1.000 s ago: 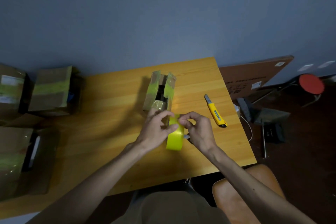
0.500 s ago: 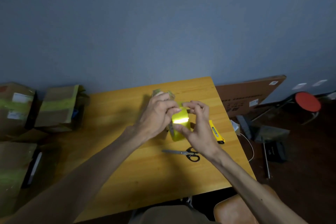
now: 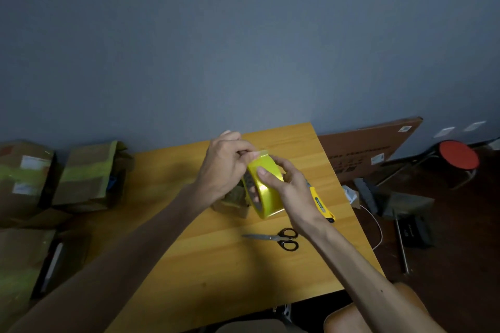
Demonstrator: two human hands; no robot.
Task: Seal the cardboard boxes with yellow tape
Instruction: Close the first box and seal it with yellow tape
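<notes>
Above the wooden table [image 3: 189, 265] I hold a roll of yellow tape [image 3: 266, 197]. My right hand [image 3: 290, 189] grips the roll from the right, thumb across its outer face. My left hand [image 3: 224, 167] pinches the loose tape end at the roll's top edge. A small cardboard box [image 3: 232, 200] with yellowish tape stands on the table just behind and below my hands, mostly hidden by them.
Black-handled scissors [image 3: 281, 238] lie near the front of the table. A yellow utility knife [image 3: 322, 204] lies to the right of my hand. Taped cardboard boxes [image 3: 86, 176] are stacked at the left. A flat carton [image 3: 370, 149], a red stool [image 3: 458, 154] and clutter lie at the right.
My hands have lifted the tape roll up off the table. The camera has tilted up, and the scissors have come into view. My left hand now pinches the tape end.
</notes>
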